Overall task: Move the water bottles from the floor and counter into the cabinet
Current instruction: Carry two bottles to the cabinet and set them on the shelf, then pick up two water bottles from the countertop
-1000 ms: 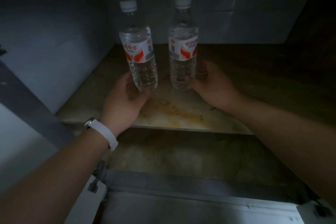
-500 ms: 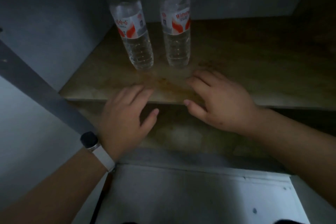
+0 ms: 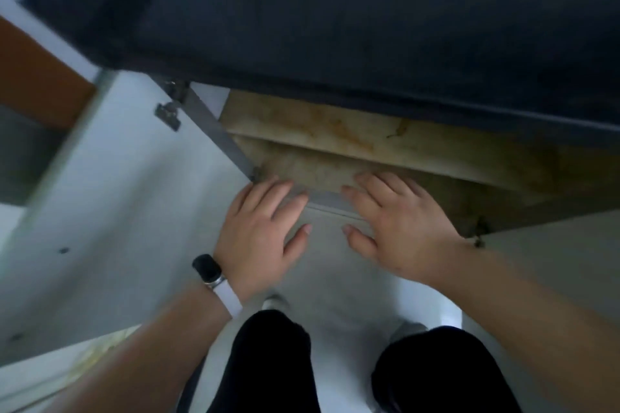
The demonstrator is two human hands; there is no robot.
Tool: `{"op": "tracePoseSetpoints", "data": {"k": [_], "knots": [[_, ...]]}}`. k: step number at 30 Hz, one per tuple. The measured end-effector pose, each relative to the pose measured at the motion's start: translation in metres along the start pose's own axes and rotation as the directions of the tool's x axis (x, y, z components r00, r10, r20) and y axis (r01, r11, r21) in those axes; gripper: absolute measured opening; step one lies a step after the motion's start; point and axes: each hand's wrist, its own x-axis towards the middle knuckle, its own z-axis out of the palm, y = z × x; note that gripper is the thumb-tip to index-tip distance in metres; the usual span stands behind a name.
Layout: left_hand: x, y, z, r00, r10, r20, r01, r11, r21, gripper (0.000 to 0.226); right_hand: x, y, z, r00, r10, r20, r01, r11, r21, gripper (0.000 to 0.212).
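Hands hover palm-down before the open cabinet [image 3: 335,131], and we see our left hand [image 3: 265,231] and right hand [image 3: 399,228] side by side, apart, over its front edge. Each grip is wide, fingers spread, holding nothing. Bottles are out of sight; we cannot tell where they stand. A dark tabletop [image 3: 335,17] overhangs the stained shelf [image 3: 302,124]. A watch [image 3: 214,275] wraps our left wrist.

My watch [image 3: 207,267] has a glossy black face on a smooth white strap, the cabinet shelf [image 3: 322,126] looks like stained matt wood, its door [image 3: 110,184] smooth white laminate with metal hinges [image 3: 166,112].
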Motion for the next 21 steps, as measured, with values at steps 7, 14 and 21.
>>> {"op": "tracePoseSetpoints", "data": {"k": [7,14,21], "knots": [[0.005,0.043,-0.139,0.999,-0.02,0.025,0.02,1.0,0.015,0.044,-0.053,-0.029,-0.137,0.999,0.014,-0.032,-0.012,0.998,0.06,0.053],[0.042,0.094,-0.251,0.997,0.068,-0.031,-0.068,0.998,0.009,0.042,-0.095,-0.033,-0.256,0.995,0.064,-0.077,-0.063,0.998,0.011,0.055],[0.084,0.14,-0.31,0.973,0.189,-0.133,-0.193,0.981,-0.022,0.049,-0.144,-0.025,-0.326,0.952,0.226,-0.206,-0.235,0.972,-0.022,0.058]]}}
